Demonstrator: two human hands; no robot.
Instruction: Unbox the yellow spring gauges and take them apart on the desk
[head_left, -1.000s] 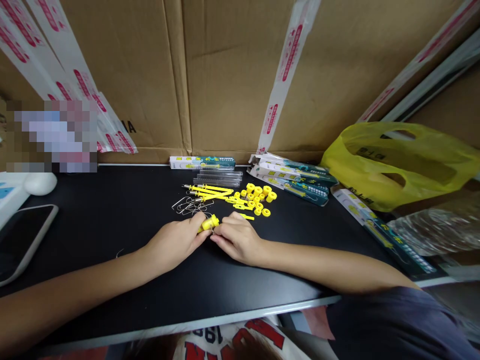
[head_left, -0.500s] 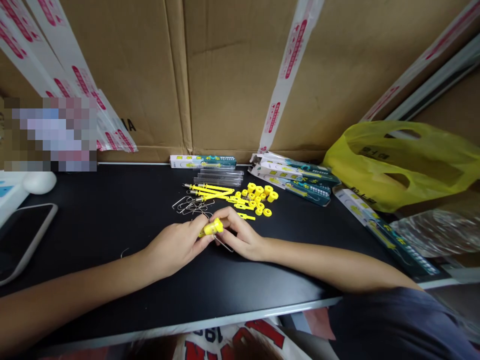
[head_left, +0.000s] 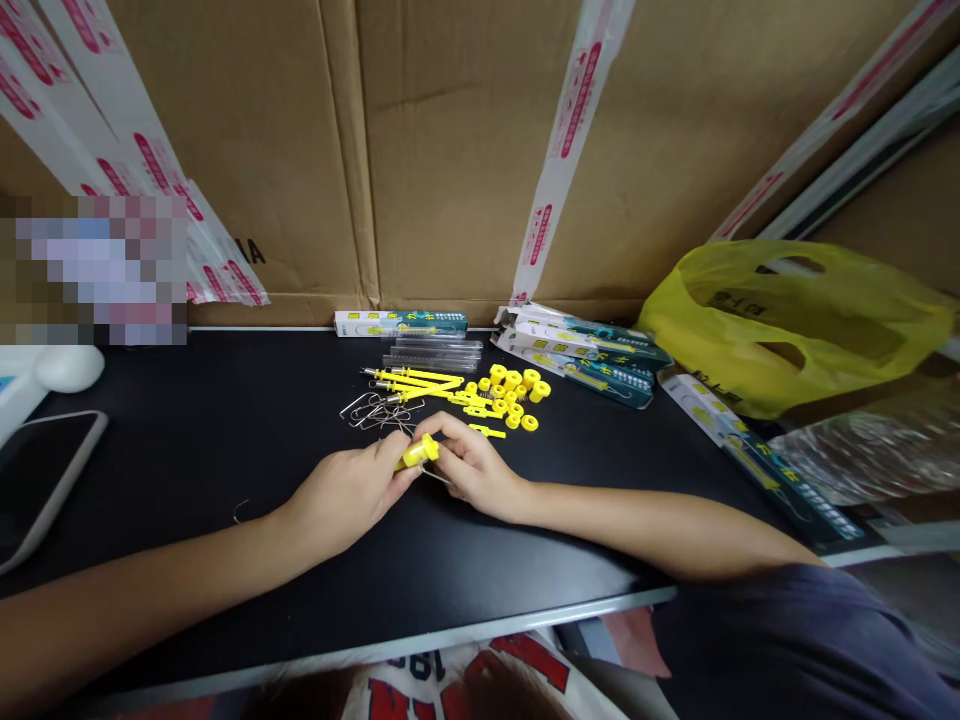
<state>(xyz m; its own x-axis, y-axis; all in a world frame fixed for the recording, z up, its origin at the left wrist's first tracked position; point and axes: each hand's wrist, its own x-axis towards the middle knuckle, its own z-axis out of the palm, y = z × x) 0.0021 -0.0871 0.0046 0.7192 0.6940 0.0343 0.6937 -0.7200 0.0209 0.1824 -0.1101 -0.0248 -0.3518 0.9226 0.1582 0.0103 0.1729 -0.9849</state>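
My left hand (head_left: 346, 492) is closed around a yellow plastic spring-scale piece (head_left: 418, 452), its wider capped end pointing right and slightly up. Against that end, my right hand (head_left: 480, 470) pinches a thin metal wire hook (head_left: 435, 476), partly hidden by the fingers. Just beyond the hands lies a tangle of metal hooks (head_left: 375, 412). Yellow rods with metal ends (head_left: 416, 384) lie behind them. To the right are several yellow caps (head_left: 538, 390) and flat yellow pieces (head_left: 487, 431), with small springs among them. Clear tubes (head_left: 433, 357) rest farther back.
Printed boxes (head_left: 589, 350) lie at the back right, another box (head_left: 401, 323) at the back middle. A yellow plastic bag (head_left: 675, 320) and clear plastic wrap (head_left: 840, 460) are on the right. A phone (head_left: 52, 480) lies at left, near a loose wire (head_left: 240, 510). Cardboard (head_left: 465, 150) stands behind.
The wire hook has turned, from slanting down to the right to lying flatter. Both hands stay together at the yellow piece. The whole view has shifted slightly.
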